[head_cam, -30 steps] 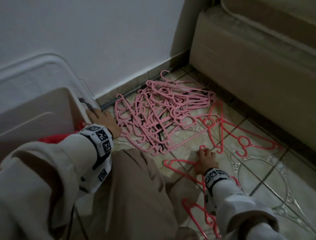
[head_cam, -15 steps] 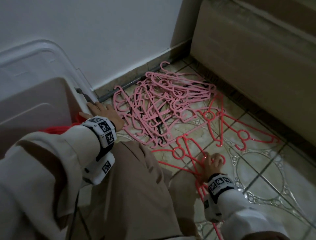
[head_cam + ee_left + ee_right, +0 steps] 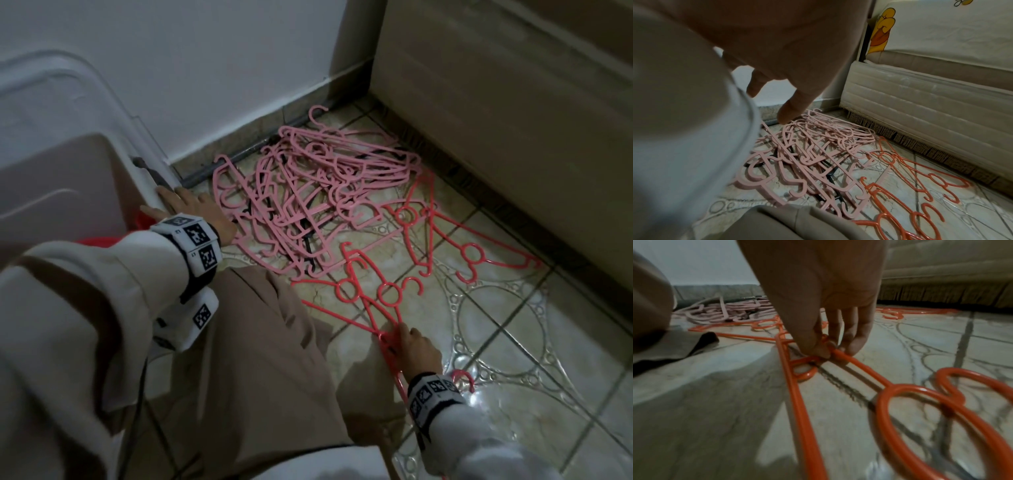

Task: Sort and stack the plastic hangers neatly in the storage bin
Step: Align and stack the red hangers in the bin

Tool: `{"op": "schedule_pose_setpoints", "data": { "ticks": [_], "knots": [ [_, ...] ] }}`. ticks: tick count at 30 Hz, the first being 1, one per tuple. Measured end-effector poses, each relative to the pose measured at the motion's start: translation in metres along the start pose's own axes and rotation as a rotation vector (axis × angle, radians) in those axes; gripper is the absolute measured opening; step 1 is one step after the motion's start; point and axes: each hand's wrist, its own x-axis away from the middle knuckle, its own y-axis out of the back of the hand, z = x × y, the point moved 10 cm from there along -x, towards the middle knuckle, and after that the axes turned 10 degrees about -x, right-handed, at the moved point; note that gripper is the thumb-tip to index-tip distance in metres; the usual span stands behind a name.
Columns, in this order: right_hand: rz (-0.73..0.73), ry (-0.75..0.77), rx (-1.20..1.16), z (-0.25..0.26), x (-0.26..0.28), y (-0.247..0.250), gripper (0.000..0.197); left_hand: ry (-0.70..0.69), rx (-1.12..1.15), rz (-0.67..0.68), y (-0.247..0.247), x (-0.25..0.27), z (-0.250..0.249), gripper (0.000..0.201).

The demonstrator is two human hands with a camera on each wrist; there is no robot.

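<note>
Looking down from the head view, the left hand (image 3: 191, 209) lies flat with straight fingers on the rim of the white storage bin (image 3: 113, 102), which stands against the wall. Beside the bin, on the tiled floor (image 3: 513, 342), sits a tangled pile of pink hangers (image 3: 308, 195). Nearer the person than that pile lie several red hangers (image 3: 387, 294), and the right hand (image 3: 412, 347) pinches the bars of these where they cross. Something red (image 3: 99, 240) shows inside the bin, too hidden to name. A beige bed base (image 3: 513, 120) runs along the far side of the pile.

From the left wrist view, the left hand (image 3: 797, 53) hangs open above the pink hangers (image 3: 807, 159), its fingers (image 3: 791, 110) straight and holding nothing. A few dark hangers (image 3: 830, 174) lie under the pink ones. The red hangers (image 3: 910, 203) rest just beside the pile, towards the bed base (image 3: 920, 105).

From the right wrist view, the right hand (image 3: 824, 305) grips a thin bar of the red hangers (image 3: 859, 368) between thumb and fingertips (image 3: 857, 344), low against the floor (image 3: 725, 402). The pink hangers (image 3: 725, 311) lie beyond it.
</note>
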Motion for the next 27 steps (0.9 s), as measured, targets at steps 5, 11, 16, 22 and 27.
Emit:
{"op": "schedule_pose_setpoints", "data": {
  "ticks": [5,11,16,22,27],
  "knots": [
    [-0.021,0.134,0.089,0.042,-0.010,0.026,0.050,0.188,-0.045,0.008,-0.008,-0.009,0.007,0.063],
    [-0.089,0.450,-0.022,0.132,-0.040,0.061,0.040,0.119,-0.013,-0.037,-0.010,-0.012,0.003,0.064],
    [-0.122,0.226,-0.102,0.126,-0.079,0.059,0.072,0.043,0.011,-0.067,-0.008,-0.010,-0.001,0.065],
    [-0.058,0.135,0.110,0.094,-0.101,0.038,0.081,0.035,-0.001,-0.037,-0.006,-0.007,0.001,0.066],
    [-0.046,0.152,0.173,0.089,-0.106,0.032,0.057,0.115,-0.048,0.005,-0.002,-0.001,0.003,0.067]
  ]
}}
